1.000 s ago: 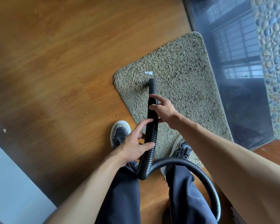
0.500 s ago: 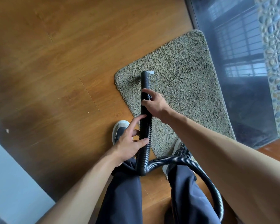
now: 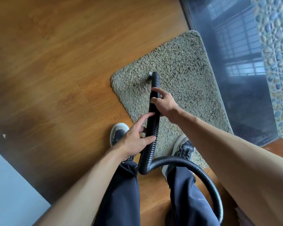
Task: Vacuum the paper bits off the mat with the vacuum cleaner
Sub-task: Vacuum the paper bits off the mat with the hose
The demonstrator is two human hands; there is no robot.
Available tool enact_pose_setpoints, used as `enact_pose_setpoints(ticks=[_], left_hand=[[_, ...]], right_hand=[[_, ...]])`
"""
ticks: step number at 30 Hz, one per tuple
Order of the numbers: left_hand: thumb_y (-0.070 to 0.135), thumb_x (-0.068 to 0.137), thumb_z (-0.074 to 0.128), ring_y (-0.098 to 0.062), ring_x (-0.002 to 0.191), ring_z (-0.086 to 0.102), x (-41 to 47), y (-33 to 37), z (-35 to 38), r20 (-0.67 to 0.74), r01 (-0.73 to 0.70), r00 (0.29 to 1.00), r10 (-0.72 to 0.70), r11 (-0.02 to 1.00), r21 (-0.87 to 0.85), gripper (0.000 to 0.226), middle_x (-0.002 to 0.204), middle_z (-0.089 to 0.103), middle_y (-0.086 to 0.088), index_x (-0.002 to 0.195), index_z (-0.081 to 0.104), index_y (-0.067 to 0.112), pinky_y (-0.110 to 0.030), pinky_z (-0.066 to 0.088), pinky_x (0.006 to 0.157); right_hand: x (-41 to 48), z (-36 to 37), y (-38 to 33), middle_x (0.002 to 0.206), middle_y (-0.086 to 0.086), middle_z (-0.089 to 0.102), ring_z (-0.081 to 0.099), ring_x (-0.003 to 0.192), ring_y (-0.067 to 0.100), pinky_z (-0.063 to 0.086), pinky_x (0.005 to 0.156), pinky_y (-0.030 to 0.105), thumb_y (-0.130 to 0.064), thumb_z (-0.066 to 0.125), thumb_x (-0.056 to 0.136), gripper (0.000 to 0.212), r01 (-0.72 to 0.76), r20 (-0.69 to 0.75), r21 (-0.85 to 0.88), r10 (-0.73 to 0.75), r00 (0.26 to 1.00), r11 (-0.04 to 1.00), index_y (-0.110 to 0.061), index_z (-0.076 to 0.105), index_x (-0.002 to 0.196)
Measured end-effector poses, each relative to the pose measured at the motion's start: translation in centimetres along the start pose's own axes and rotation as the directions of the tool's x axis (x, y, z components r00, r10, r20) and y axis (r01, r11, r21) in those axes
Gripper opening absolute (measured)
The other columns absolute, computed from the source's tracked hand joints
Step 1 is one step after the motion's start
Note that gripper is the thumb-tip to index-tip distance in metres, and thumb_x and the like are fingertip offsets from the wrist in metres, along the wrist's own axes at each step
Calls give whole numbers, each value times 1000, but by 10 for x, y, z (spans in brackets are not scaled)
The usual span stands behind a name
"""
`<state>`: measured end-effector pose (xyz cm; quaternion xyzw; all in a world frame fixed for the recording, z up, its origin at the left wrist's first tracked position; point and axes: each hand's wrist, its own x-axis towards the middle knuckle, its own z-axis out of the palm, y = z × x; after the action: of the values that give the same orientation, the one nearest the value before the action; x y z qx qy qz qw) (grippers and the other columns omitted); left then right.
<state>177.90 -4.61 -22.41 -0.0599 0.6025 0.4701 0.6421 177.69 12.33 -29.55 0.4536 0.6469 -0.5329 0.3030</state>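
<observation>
A shaggy grey-beige mat (image 3: 183, 66) lies on the wooden floor. The black ribbed vacuum hose (image 3: 151, 132) runs up from between my legs, its smooth nozzle end (image 3: 155, 79) resting on the mat. A small white paper bit (image 3: 150, 73) sits right at the nozzle tip, partly hidden by it. My right hand (image 3: 164, 103) grips the hose just below the nozzle. My left hand (image 3: 135, 139) holds the hose lower down, thumb and fingers curled around it. The hose loops right and down (image 3: 207, 178) out of view.
My two shoes (image 3: 118, 134) (image 3: 183, 149) stand at the mat's near edge, the right one on it. A dark glossy threshold (image 3: 235, 70) and pebble tiles (image 3: 278, 46) border the mat on the right. A tiny paper scrap (image 3: 4, 136) lies on the floor far left.
The nozzle has slid forward and left across the mat until its tip reached the white paper bit, now partly covered. Both hands kept their grip on the hose.
</observation>
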Motion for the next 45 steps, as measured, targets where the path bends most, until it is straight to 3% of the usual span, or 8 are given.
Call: enact_pose_setpoints(ticks=[5,9,16,21,29,37,41,45], left_hand=[[10,89,66,-28,108,56,-8,-2,-3,-47,7,999,-6,1000,22,72,116,60,-4,127,39,65,-53,51,96],[5,92,64,-18,98,61,-20,-17,-9,-126,-8,992,4,999,-31,74,110,65,-1,119,40,69,-40,55,85],[5,92,64,-20,108,63,-30,-28,-16,-172,25,984,-38,997,-77,73,119,66,0,123,40,67,-48,54,91],[5,93,63,-11,86,62,-19,-20,-7,-139,23,990,-31,998,-57,71,108,66,-9,119,41,67,-23,53,62],[8,91,65,-16,85,61,-13,-12,14,-105,8,994,-11,1000,-24,69,107,65,-12,130,39,58,-43,54,90],[7,91,65,-18,88,62,-32,-31,7,-97,23,995,-28,999,-49,72,109,65,-13,121,40,68,-41,54,84],[10,90,66,-25,111,57,-35,-37,-4,-138,14,990,-24,997,-72,71,122,64,-7,125,40,66,-49,46,101],[6,92,64,-19,103,57,-28,-38,-10,-160,36,986,-56,991,-129,71,120,63,-13,125,43,66,-37,53,81]], right_hand=[[1,12,-5,118,13,62,67,93,25,58,75,37,-13,54,85,56,47,37,-58,-45,998,997,-26,48,140],[0,34,-15,123,14,60,67,92,22,59,80,35,-12,53,85,58,102,164,-102,-85,983,990,-24,47,142],[-1,56,-21,132,15,53,64,99,24,58,84,40,-16,52,85,59,136,245,-175,-91,965,975,-27,45,143],[3,37,-13,125,14,60,65,95,22,57,79,32,-12,52,85,58,120,179,-177,-87,980,977,-26,48,141],[0,16,-1,119,12,64,64,93,22,55,84,34,-13,54,82,56,76,137,-176,-52,989,982,-26,54,137],[-16,36,11,115,13,66,68,93,26,58,81,39,-16,56,80,57,28,117,-109,-15,993,994,-30,54,135],[-18,48,0,117,12,64,67,90,22,56,82,32,-14,55,84,57,98,145,-106,-82,986,989,-27,50,139],[-11,49,-9,126,12,59,67,94,22,55,66,25,-8,53,85,62,98,168,-99,-80,983,990,-26,44,143]])
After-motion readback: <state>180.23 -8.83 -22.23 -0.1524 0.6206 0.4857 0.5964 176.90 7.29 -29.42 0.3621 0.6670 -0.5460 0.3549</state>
